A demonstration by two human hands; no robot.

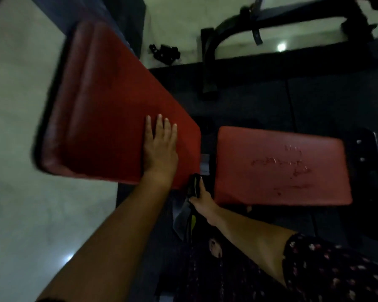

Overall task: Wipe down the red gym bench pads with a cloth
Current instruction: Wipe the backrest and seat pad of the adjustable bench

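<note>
While fingers [202, 186] pinch, cloth [194, 187] lies between

black machine frame [207, 62] | small black object [164, 53] | pale floor [20, 105] | dark mat [314, 101]

Dim and underexposed, with muddy colours. The long red pad [118, 110] carries a dull sheen along its left edge. Two small white glare spots lie on the pale floor [20, 105], one beyond the pad to its right, one below its near left corner. The black frame [292, 16] beyond the pad is smeared by blur, and lines bow toward the borders
</note>
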